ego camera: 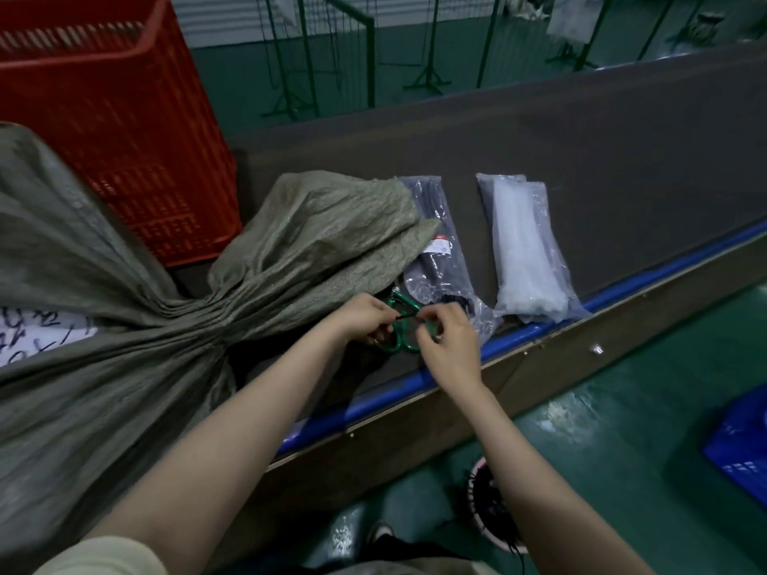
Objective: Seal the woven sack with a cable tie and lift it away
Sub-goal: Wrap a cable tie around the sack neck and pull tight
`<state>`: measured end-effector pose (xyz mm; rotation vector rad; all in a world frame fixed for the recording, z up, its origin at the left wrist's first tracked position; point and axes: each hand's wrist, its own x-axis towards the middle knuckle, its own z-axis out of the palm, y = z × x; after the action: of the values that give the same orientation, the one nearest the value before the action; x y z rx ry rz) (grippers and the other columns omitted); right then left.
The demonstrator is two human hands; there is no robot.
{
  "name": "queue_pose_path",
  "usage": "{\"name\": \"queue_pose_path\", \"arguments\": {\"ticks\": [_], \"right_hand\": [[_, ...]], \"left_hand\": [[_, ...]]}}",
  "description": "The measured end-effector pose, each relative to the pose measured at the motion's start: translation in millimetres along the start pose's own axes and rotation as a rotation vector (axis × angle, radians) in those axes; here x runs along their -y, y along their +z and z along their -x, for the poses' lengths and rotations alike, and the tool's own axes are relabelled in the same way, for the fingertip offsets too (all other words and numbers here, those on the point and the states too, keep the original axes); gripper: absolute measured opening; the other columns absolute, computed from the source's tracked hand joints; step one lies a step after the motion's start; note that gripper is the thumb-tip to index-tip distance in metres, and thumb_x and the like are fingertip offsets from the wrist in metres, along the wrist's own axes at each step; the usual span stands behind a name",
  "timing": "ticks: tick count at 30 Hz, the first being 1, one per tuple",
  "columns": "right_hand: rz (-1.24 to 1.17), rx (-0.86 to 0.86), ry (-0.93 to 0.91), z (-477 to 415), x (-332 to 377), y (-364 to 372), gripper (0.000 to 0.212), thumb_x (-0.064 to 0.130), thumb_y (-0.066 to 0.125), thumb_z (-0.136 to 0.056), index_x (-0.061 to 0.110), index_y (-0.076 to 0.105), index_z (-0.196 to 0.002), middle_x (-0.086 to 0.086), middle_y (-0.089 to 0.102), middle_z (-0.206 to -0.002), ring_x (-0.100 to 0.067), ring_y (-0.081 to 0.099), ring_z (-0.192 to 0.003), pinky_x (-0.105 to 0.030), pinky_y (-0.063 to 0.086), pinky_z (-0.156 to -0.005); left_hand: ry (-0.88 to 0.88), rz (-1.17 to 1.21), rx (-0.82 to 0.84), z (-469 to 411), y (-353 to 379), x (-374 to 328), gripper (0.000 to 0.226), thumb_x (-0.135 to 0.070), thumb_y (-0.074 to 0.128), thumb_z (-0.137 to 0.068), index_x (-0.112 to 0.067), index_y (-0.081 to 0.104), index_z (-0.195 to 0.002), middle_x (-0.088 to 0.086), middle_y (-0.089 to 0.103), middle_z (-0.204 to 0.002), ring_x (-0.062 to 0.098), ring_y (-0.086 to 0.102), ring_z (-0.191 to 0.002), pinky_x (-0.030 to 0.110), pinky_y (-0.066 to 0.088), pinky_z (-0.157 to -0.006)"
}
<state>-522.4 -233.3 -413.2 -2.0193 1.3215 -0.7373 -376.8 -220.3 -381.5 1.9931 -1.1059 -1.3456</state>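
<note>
A grey-green woven sack fills the left side, its neck bunched tight and its loose mouth fanned out over the dark table. To the right of the neck, my left hand and my right hand pinch the two ends of a thin black cable tie. They hold it just above green-handled scissors lying on the table. I cannot tell if a tie is around the neck.
A bag of black cable ties and a bag of white ones lie right of the hands. A red plastic crate stands behind the sack. The table's blue front edge borders a green floor, with a blue crate and a round bin on it.
</note>
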Motion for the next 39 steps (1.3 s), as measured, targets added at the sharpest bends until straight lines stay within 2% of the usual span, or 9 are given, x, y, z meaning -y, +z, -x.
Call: {"name": "queue_pose_path", "arguments": {"ticks": [3, 7, 12, 16, 20, 25, 28, 36, 39], "right_hand": [[0.131, 0.050, -0.137, -5.7, 7.9, 11.6, 0.031, 0.019, 0.059, -0.086, 0.011, 0.063, -0.116, -0.010, 0.057, -0.114, -0.025, 0.051, -0.109, -0.035, 0.041, -0.091], [0.235, 0.125, -0.299, -5.7, 30.1, 32.2, 0.033, 0.031, 0.048, -0.090, 0.017, 0.067, -0.114, -0.005, 0.065, -0.111, -0.024, 0.056, -0.108, -0.033, 0.033, -0.083], [0.047, 0.315, -0.273, 1.3, 59.9, 48.7, 0.029, 0.029, 0.050, -0.092, 0.015, 0.069, -0.109, -0.011, 0.074, -0.098, -0.029, 0.067, -0.092, -0.036, 0.048, -0.076], [0.018, 0.372, -0.181, 8.1, 69.0, 59.2, 0.024, 0.024, 0.052, -0.089, 0.015, 0.070, -0.100, -0.010, 0.073, -0.088, -0.028, 0.066, -0.087, -0.032, 0.046, -0.070], [-0.013, 0.417, -0.062, 15.0, 75.2, 64.8, 0.022, 0.022, 0.051, -0.087, 0.014, 0.070, -0.094, 0.000, 0.063, -0.069, -0.020, 0.061, -0.074, -0.029, 0.045, -0.066], [0.019, 0.489, -0.069, 20.9, 82.9, 60.5, 0.015, 0.022, 0.053, -0.084, 0.018, 0.066, -0.079, 0.008, 0.052, -0.055, -0.014, 0.053, -0.063, -0.024, 0.037, -0.059], [0.043, 0.537, -0.108, 24.8, 81.6, 54.3, 0.013, 0.023, 0.054, -0.083, 0.023, 0.059, -0.072, 0.010, 0.050, -0.051, -0.005, 0.047, -0.054, -0.022, 0.036, -0.053], [0.128, 0.639, 0.072, 21.0, 90.6, 82.4, 0.018, 0.023, 0.051, -0.085, 0.013, 0.067, -0.084, -0.010, 0.067, -0.092, -0.029, 0.063, -0.094, -0.026, 0.042, -0.071], [0.076, 0.670, 0.186, 13.1, 102.8, 105.5, 0.023, 0.018, 0.049, -0.086, 0.009, 0.068, -0.075, -0.010, 0.071, -0.081, -0.027, 0.066, -0.083, -0.028, 0.049, -0.070]], "left_hand": [[0.061, -0.258, -0.011, 13.6, -27.4, 1.1, 0.027, -0.009, 0.044, -0.095, -0.001, 0.062, -0.114, -0.003, 0.052, -0.062, 0.004, 0.049, -0.047, 0.005, 0.033, -0.034], [0.112, -0.458, -0.038, 35.6, -62.6, 2.5, 0.025, -0.009, 0.047, -0.093, -0.005, 0.067, -0.108, -0.004, 0.056, -0.064, 0.004, 0.051, -0.055, 0.004, 0.038, -0.044], [0.091, -0.709, -0.265, 57.4, -99.6, 16.3, 0.027, -0.030, 0.063, -0.082, -0.020, 0.067, -0.107, 0.005, 0.068, -0.111, 0.020, 0.060, -0.103, 0.031, 0.049, -0.086], [0.002, -0.922, -0.570, 71.9, -118.5, 38.4, 0.101, -0.048, 0.074, -0.066, -0.017, 0.020, -0.146, 0.020, 0.028, -0.149, 0.036, 0.025, -0.139, 0.042, 0.026, -0.113], [-0.465, -1.100, -0.323, 70.5, -118.5, 70.7, 0.137, -0.058, 0.076, -0.058, -0.016, -0.020, -0.146, 0.026, 0.001, -0.157, 0.039, -0.005, -0.146, 0.047, -0.004, -0.118], [-0.348, -1.054, -0.547, 55.6, -120.2, 94.1, 0.082, -0.033, 0.059, -0.081, -0.005, 0.016, -0.145, 0.017, 0.052, -0.136, 0.031, 0.043, -0.132, 0.040, 0.011, -0.118], [-0.320, -0.872, -0.657, 59.1, -129.2, 91.5, 0.046, -0.024, 0.049, -0.086, -0.004, 0.046, -0.128, 0.015, 0.060, -0.126, 0.030, 0.055, -0.118, 0.033, 0.034, -0.104], [-0.362, -0.431, -0.717, 65.0, -153.2, 89.1, 0.036, -0.025, 0.050, -0.081, -0.002, 0.060, -0.108, 0.020, 0.062, -0.118, 0.036, 0.058, -0.109, 0.031, 0.044, -0.082], [-0.364, -0.284, -0.709, 65.8, -158.1, 89.3, 0.036, -0.023, 0.050, -0.081, -0.002, 0.059, -0.108, 0.020, 0.061, -0.117, 0.036, 0.058, -0.107, 0.031, 0.043, -0.080]]}}
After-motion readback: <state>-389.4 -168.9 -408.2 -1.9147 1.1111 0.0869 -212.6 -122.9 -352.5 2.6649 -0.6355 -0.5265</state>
